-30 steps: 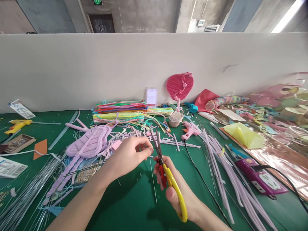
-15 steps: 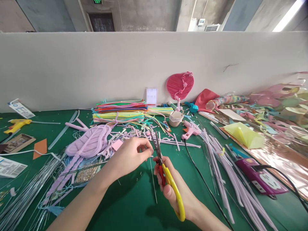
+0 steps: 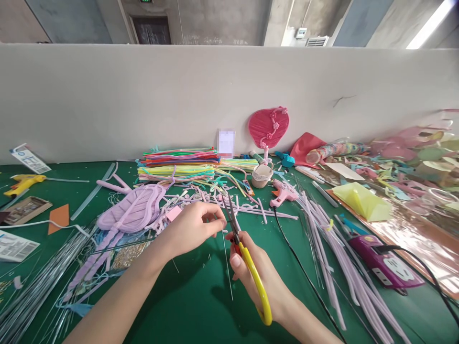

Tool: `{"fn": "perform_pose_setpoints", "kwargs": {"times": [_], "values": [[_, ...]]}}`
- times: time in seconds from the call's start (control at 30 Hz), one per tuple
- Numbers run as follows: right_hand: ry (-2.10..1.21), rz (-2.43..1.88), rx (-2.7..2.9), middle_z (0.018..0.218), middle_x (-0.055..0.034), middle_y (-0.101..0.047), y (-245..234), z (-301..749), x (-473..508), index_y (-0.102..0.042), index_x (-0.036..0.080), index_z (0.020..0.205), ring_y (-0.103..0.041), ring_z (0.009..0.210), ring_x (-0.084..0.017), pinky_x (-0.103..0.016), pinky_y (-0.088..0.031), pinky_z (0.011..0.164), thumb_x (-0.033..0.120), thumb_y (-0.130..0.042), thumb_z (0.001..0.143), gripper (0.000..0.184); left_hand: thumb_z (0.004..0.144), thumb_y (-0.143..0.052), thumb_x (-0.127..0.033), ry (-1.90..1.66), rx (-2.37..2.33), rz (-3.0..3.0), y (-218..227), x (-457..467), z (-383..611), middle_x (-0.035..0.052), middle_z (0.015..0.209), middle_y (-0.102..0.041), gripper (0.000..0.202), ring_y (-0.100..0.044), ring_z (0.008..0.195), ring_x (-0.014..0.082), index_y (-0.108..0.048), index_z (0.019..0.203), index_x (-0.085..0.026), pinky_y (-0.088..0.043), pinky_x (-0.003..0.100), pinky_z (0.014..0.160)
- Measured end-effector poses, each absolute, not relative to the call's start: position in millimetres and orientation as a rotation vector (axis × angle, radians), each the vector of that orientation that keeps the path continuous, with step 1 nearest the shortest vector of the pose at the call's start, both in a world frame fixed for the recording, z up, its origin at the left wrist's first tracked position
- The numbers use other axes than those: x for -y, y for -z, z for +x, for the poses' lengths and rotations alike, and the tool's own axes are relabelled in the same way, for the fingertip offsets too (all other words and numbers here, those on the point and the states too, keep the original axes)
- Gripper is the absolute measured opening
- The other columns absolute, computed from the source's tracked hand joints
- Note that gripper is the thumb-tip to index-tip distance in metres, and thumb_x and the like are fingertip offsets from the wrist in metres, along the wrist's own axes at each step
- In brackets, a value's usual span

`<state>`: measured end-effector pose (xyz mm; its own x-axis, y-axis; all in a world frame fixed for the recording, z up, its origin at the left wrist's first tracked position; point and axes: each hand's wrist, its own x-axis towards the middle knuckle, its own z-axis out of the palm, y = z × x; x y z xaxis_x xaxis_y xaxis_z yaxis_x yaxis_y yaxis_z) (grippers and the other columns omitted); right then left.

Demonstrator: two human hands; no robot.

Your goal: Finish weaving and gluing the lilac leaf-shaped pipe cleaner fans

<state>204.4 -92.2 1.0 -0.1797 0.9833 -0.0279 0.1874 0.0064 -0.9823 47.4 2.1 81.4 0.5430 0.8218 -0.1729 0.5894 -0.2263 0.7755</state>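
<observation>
My right hand [image 3: 256, 272] is wrapped round scissors [image 3: 254, 274] with a yellow and red handle. Their blades point up and away, slightly apart at the tips. Beside the blades, my left hand [image 3: 195, 227] is closed in a pinch, its fingertips close to the metal. Whatever lies between those fingertips is too small to make out. A thin wire [image 3: 227, 270] runs down the green table just below the two hands. Left of my left hand lies a lilac pipe-cleaner piece [image 3: 131, 210] with a ribbed oval body, next to a small pink paper square [image 3: 174, 213].
Bundles of coloured pipe cleaners [image 3: 179, 165] lie at the back. Right of them stand a paper cup [image 3: 261, 175] with a pink fan-shaped piece [image 3: 268, 128] and a pink glue gun [image 3: 283, 192]. Its black cord crosses near my right arm. A purple power strip [image 3: 385, 263] lies right.
The scissors and my right hand have shifted slightly left and turned a little, hiding more of the red handle. My left hand keeps its pinch, having moved slightly left.
</observation>
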Motion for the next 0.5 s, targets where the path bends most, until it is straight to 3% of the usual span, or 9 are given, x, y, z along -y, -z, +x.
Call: {"fn": "perform_pose_setpoints", "kwargs": {"times": [0.5], "values": [[-1.181, -1.224, 1.486, 0.079, -0.0013, -0.052, 3.2, 206.6, 93.1, -0.052, 0.02, 0.105, -0.047, 0.064, -0.014, -0.024, -0.042, 0.052, 0.062, -0.042, 0.09, 0.046, 0.081, -0.054, -0.036, -0.287, -1.146, 1.885, -82.6, -2.1, 44.1, -0.0051, 0.061, -0.053, 0.019, -0.049, 0.058, 0.012, -0.061, 0.07, -0.021, -0.034, 0.023, 0.051]]}}
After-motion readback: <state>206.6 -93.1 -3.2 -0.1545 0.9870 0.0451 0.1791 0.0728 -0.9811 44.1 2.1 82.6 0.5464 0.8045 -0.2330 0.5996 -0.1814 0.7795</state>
